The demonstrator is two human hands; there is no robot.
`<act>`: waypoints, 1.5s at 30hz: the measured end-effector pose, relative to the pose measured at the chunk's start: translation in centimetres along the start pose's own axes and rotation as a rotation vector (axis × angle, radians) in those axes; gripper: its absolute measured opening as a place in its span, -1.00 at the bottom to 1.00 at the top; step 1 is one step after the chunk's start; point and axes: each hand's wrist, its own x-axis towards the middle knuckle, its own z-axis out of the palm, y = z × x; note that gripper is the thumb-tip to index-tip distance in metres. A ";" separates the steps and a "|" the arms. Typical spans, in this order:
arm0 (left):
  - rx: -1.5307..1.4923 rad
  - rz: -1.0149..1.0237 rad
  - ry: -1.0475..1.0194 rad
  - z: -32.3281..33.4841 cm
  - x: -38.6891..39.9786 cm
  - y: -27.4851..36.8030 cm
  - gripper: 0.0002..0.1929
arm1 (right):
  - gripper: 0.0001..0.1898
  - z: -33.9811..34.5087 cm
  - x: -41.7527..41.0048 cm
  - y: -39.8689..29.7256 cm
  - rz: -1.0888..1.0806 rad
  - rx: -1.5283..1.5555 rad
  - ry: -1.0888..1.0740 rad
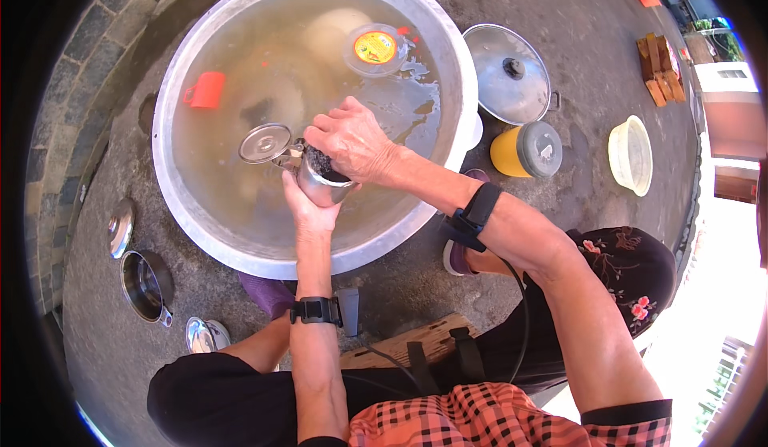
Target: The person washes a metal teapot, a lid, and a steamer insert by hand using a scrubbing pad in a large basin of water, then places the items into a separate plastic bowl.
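My left hand (313, 210) holds a small stainless steel cup (324, 187) from below, over a wide metal basin (207, 243) of cloudy water. The cup's hinged metal lid (266, 143) is swung back to the left. My right hand (354, 141) is at the cup's mouth, its fingers closed on a dark scouring pad (319, 162) partly inside the cup. A red plastic mug (207, 89) sits in the water at the left. A round clear plastic lid with a yellow label (375, 49) floats near the far right side. Paler round shapes under the water are unclear.
Right of the basin lie a glass pot lid (507, 75), a yellow container with a grey lid (525, 150) and a cream plastic bowl (630, 156). At the left are a metal lid (122, 228), a dark metal pot (146, 286) and a shiny small vessel (206, 335).
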 end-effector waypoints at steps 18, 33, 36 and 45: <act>0.091 0.337 -0.088 -0.9 1.0 -0.1 -0.50 | -0.76 2.1 -1.3 -0.1 0.850 0.547 -0.199; -0.137 0.107 -0.150 -2.6 2.1 0.5 -0.49 | -0.69 0.7 -1.0 2.4 0.523 0.811 0.244; -0.111 0.172 -0.099 -2.8 1.9 1.1 -0.50 | -0.66 0.0 -1.2 2.9 0.689 0.873 0.051; 0.174 0.396 -0.028 -1.4 0.9 0.9 -0.55 | -0.78 -1.2 0.0 -1.6 0.493 0.384 -0.437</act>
